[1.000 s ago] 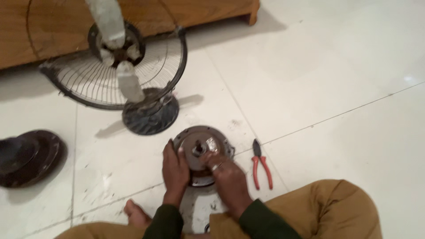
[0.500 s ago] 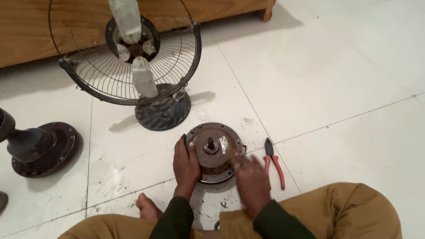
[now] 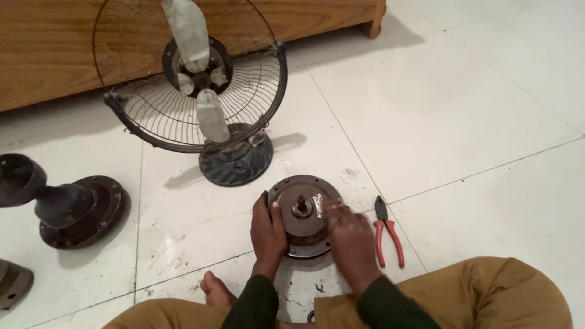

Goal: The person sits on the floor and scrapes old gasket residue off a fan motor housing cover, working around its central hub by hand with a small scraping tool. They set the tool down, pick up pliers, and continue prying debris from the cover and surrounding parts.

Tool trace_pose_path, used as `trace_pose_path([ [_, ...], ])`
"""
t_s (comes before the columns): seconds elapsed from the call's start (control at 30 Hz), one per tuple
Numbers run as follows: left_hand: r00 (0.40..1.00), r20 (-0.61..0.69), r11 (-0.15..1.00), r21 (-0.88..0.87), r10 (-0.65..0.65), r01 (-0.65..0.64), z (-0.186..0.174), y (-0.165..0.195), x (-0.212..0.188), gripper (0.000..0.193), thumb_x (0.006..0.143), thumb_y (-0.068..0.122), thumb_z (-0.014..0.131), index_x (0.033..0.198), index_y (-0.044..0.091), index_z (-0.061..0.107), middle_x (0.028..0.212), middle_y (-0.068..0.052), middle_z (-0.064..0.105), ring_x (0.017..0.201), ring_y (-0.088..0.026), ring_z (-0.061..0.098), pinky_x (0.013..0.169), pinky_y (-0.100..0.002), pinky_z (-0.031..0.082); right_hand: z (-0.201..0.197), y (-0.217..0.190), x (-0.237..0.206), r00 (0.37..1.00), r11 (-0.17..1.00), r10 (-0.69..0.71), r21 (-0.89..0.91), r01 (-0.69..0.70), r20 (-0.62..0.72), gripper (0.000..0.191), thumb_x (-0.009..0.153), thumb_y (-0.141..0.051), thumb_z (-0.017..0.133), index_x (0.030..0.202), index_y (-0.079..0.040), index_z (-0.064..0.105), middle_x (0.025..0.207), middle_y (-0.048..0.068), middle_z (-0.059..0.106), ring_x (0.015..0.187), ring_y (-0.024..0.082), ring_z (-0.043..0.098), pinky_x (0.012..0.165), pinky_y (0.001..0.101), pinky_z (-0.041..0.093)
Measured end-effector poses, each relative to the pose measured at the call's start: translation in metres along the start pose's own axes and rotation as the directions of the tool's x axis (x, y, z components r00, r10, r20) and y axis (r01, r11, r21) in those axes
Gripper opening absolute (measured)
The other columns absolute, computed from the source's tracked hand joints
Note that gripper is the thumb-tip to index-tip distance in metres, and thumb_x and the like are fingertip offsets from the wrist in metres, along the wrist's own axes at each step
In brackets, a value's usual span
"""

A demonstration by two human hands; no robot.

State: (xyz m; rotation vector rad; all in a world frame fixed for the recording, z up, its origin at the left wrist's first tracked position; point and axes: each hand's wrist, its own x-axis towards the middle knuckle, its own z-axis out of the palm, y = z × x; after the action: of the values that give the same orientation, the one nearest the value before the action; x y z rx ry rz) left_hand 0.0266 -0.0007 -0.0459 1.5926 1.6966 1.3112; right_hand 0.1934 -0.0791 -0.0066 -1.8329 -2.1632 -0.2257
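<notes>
Left hand (image 3: 269, 228) and right hand (image 3: 349, 239) covering near rim of round motor housing (image 3: 303, 210). Fan (image 3: 194, 91) guard top running past upper edge. Dark part (image 3: 11, 284) at lower left being cropped, kind unclear. Small bits on floor (image 3: 475, 103) between knees too small to identify.

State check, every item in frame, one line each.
Round motor housing: flat on floor, shaft up, gripped on both sides.
Left hand: on housing's left edge.
Right hand: on housing's right side.
Pliers: lying on floor, untouched, jaws shut.
Fan guard with blades: standing against wood furniture.
Dark stand base: tipped on its side.
</notes>
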Motion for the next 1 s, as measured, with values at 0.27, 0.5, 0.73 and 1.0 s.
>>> trace_pose_path([
  [0.27, 0.999, -0.004, 0.999, 0.010, -0.035, 0.035, 0.004, 0.000, -0.001, 0.048, 0.104, 0.031, 0.048, 0.141, 0.001, 0.053, 0.140, -0.021, 0.060, 0.127, -0.039, 0.058, 0.106, -0.043, 0.045, 0.002, 0.000, -0.001, 0.999, 0.980, -0.035, 0.195, 0.039, -0.020, 0.037, 0.082, -0.004, 0.058, 0.117, -0.008, 0.068, 0.120, 0.014, 0.072, 0.116, 0.029, 0.065, 0.107, 0.0440, 0.045],
  [0.5, 0.998, 0.032, 0.998, -0.019, -0.056, 0.056, 0.005, 0.007, -0.001, 0.049, 0.104, 0.029, 0.047, 0.143, 0.000, 0.050, 0.142, -0.021, 0.057, 0.128, -0.038, 0.056, 0.106, -0.043, 0.045, -0.002, -0.002, 0.000, 0.975, 0.985, -0.159, 0.035, 0.166, -0.154, 0.036, 0.080, -0.004, 0.059, 0.115, -0.004, 0.069, 0.112, 0.015, 0.075, 0.113, 0.028, 0.069, 0.106, 0.0484, 0.044],
  [0.73, 1.000, 0.011, 1.000, -0.017, -0.020, 0.020, 0.005, 0.012, -0.001, 0.048, 0.105, 0.029, 0.047, 0.142, -0.001, 0.051, 0.141, -0.021, 0.057, 0.128, -0.039, 0.056, 0.106, -0.044, 0.045, -0.020, 0.011, 0.014, 0.999, 0.996, 0.047, 0.079, -0.047, -0.004, 0.036, 0.087, -0.013, 0.065, 0.122, -0.007, 0.071, 0.102, 0.013, 0.076, 0.100, 0.027, 0.071, 0.108, 0.0489, 0.042],
  [1.0, 0.998, 0.018, 0.997, -0.041, -0.064, 0.064, 0.007, 0.017, -0.002, 0.048, 0.104, 0.029, 0.048, 0.142, 0.001, 0.052, 0.141, -0.020, 0.057, 0.127, -0.039, 0.057, 0.104, -0.044, 0.046, 0.007, 0.017, 0.010, 0.994, 0.984, -0.054, 0.161, 0.069, -0.100, 0.052, 0.082, 0.004, 0.059, 0.133, -0.003, 0.063, 0.136, 0.016, 0.064, 0.132, 0.032, 0.057, 0.109, 0.0427, 0.043],
])
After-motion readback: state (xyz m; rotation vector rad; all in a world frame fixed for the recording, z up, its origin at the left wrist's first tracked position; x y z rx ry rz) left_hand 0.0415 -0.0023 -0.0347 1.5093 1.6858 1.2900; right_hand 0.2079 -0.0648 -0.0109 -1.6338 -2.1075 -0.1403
